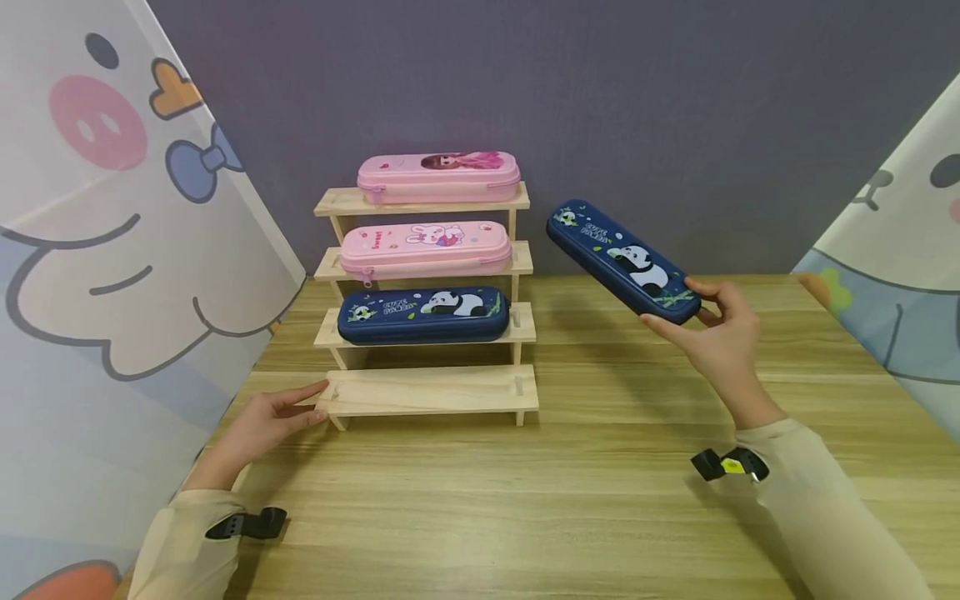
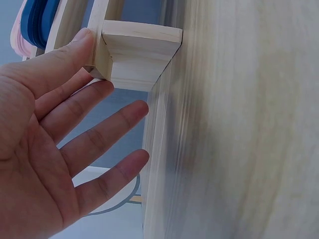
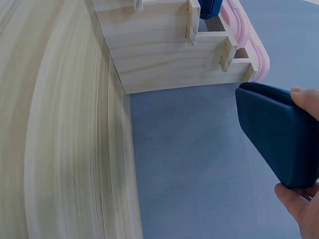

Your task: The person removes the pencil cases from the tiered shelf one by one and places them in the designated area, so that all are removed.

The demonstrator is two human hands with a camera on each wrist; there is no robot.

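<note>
My right hand [image 1: 723, 333] grips one end of a navy pencil case [image 1: 622, 262] with a panda print, thumb on one long edge and fingers on the other. The case is tilted in the air, right of a stepped wooden display stand [image 1: 432, 390]. In the right wrist view its plain dark side [image 3: 274, 129] shows. With thumb and fingertips, my left hand [image 1: 266, 425] pinches the left end of the stand's lowest step; the other fingers [image 2: 107, 142] are spread. A second navy panda pencil case [image 1: 423, 315] lies on the step above that one.
A pink pencil case with a rabbit [image 1: 426, 248] and a pink pencil case with a doll picture [image 1: 438, 177] lie on the upper two steps. The stand is on a wood-grain table [image 1: 480, 508], before a grey back wall [image 1: 637, 100]. Cartoon-printed panels [image 1: 172, 333] flank both sides.
</note>
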